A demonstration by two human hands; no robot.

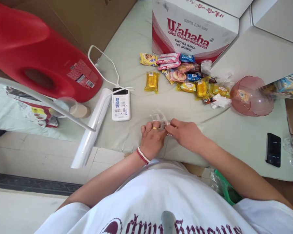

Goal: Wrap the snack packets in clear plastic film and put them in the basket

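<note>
While your left hand [151,138] and right hand [187,135] meet on the bench [136,48], both pinch a clear plastic bag [158,117], well short of the snack packets [185,76].

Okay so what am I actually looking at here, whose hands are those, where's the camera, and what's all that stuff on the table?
There is one picture, from a camera worn on a person's head, looking down. The left hand and right hand are that person's own. They meet at a clear plastic bag, pinching it between them. Farther back on the cloth-covered table lie wrapped snacks before a Wahaha water carton. Also there: a white power bank, a red jug, a pink bowl, a black phone.
</note>
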